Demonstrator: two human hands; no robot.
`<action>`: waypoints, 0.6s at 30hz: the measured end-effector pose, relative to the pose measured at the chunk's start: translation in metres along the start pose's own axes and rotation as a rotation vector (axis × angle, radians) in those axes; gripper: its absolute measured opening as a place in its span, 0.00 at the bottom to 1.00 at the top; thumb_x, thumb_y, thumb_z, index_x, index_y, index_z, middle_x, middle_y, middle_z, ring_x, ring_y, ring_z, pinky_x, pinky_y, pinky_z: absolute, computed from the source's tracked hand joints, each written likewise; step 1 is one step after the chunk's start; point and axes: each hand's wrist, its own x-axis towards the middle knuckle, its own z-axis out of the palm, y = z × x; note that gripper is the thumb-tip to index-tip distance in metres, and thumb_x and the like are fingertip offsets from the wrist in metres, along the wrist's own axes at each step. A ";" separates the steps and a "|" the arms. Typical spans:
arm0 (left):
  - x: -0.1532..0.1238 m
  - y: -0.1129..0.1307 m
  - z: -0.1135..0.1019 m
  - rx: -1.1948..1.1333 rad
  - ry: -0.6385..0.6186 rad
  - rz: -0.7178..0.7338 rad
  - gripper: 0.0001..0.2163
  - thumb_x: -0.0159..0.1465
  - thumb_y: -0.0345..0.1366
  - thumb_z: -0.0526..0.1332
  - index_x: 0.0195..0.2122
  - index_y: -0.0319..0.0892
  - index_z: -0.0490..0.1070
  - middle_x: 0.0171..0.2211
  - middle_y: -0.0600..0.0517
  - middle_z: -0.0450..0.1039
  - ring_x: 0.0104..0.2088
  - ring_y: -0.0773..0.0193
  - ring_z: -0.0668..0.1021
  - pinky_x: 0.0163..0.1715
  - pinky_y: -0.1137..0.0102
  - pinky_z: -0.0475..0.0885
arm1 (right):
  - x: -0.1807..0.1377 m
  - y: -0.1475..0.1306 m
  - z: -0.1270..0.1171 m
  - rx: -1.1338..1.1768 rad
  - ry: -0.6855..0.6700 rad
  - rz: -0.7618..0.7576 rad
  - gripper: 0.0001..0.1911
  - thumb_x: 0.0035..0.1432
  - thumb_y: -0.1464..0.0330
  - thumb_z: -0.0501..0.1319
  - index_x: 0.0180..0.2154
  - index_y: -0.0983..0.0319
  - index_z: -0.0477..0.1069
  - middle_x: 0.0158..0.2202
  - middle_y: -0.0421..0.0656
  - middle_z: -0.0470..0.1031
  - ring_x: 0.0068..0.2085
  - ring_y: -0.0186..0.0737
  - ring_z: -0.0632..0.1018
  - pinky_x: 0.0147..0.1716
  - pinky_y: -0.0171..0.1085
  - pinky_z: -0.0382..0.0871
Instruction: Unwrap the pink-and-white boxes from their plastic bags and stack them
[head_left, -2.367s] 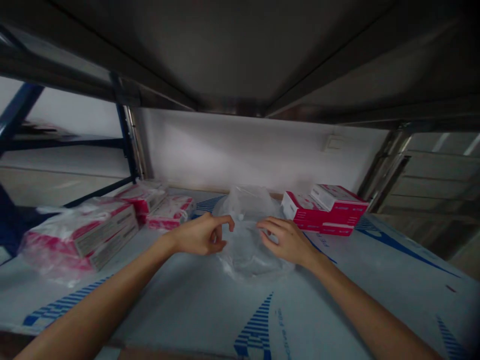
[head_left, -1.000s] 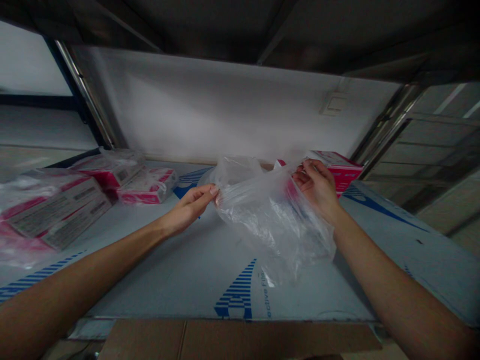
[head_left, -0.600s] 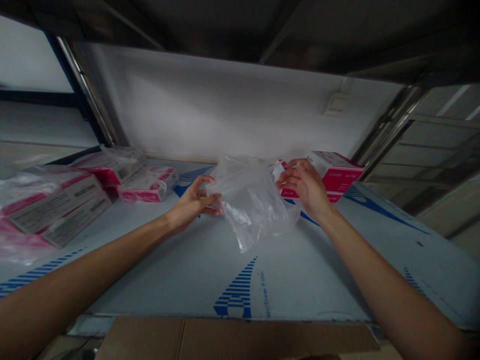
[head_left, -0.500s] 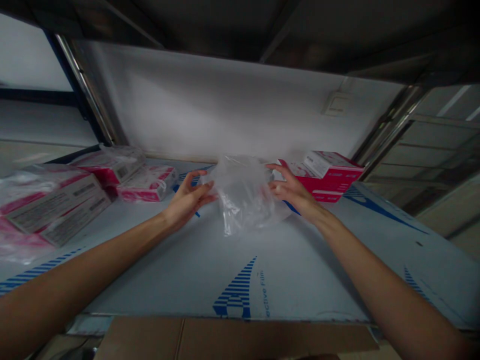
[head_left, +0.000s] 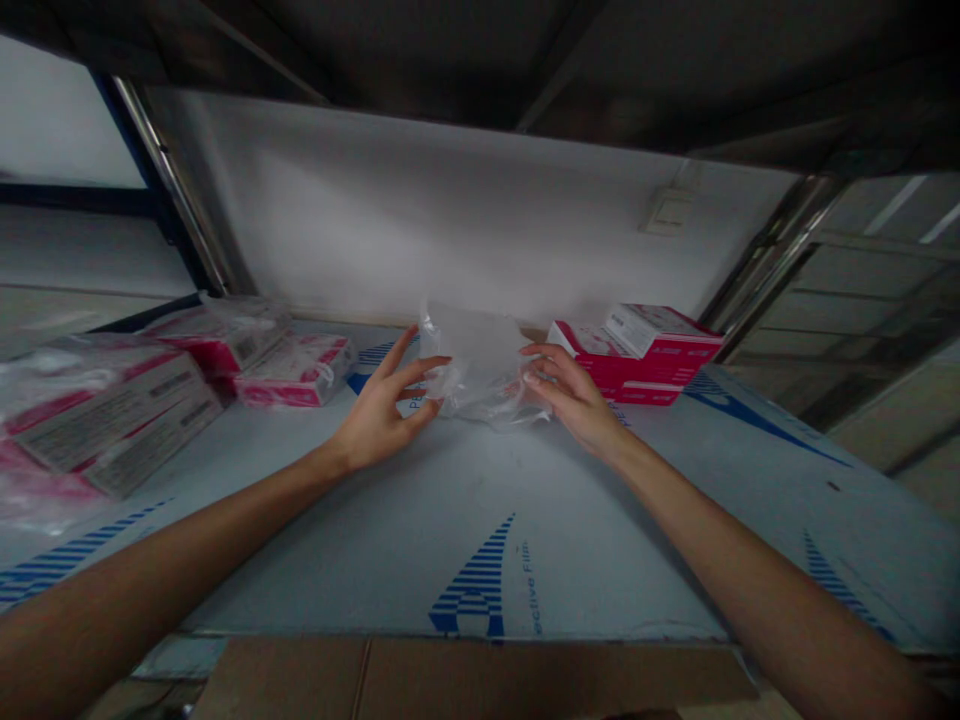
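Note:
A crumpled clear plastic bag (head_left: 480, 360) sits on the white shelf board with blue print (head_left: 480, 500), near the back wall. My left hand (head_left: 382, 415) is at the bag's left edge, fingers spread, with only the fingertips touching the plastic. My right hand (head_left: 574, 400) is at the bag's right edge, its fingers curled and pinching the film. Both forearms reach in from the front of the shelf.
A stack of red and white boxes (head_left: 645, 350) stands just right of the bag. Wrapped red and white boxes lie at the left (head_left: 292, 370) and far left (head_left: 112, 410). The dark upper shelf (head_left: 525, 60) hangs low overhead. Brown cardboard (head_left: 465, 680) lines the front edge.
The bag was lifted and stretched between both hands, then bunched and lowered to the board near the wall. My left fingers have spread open; my right hand has dropped with the bag.

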 end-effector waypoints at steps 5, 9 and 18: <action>0.001 0.004 -0.001 0.040 0.115 -0.055 0.23 0.66 0.44 0.63 0.61 0.48 0.66 0.68 0.43 0.58 0.43 0.58 0.83 0.43 0.61 0.84 | -0.007 -0.005 0.007 0.007 -0.154 0.003 0.36 0.54 0.67 0.71 0.60 0.47 0.60 0.52 0.41 0.71 0.37 0.35 0.81 0.39 0.41 0.80; 0.002 0.005 -0.001 0.069 0.183 -0.094 0.19 0.64 0.45 0.63 0.53 0.43 0.66 0.55 0.43 0.73 0.36 0.61 0.83 0.33 0.67 0.83 | -0.013 -0.010 0.018 -0.102 -0.168 -0.052 0.28 0.58 0.70 0.66 0.58 0.49 0.64 0.44 0.39 0.74 0.35 0.34 0.82 0.41 0.40 0.80; 0.018 -0.021 -0.022 0.219 0.495 -0.102 0.04 0.61 0.33 0.59 0.36 0.43 0.63 0.42 0.49 0.77 0.36 0.62 0.80 0.36 0.68 0.79 | -0.015 -0.016 0.013 -0.040 -0.270 -0.020 0.35 0.56 0.69 0.69 0.62 0.51 0.59 0.33 0.35 0.77 0.25 0.30 0.77 0.26 0.33 0.75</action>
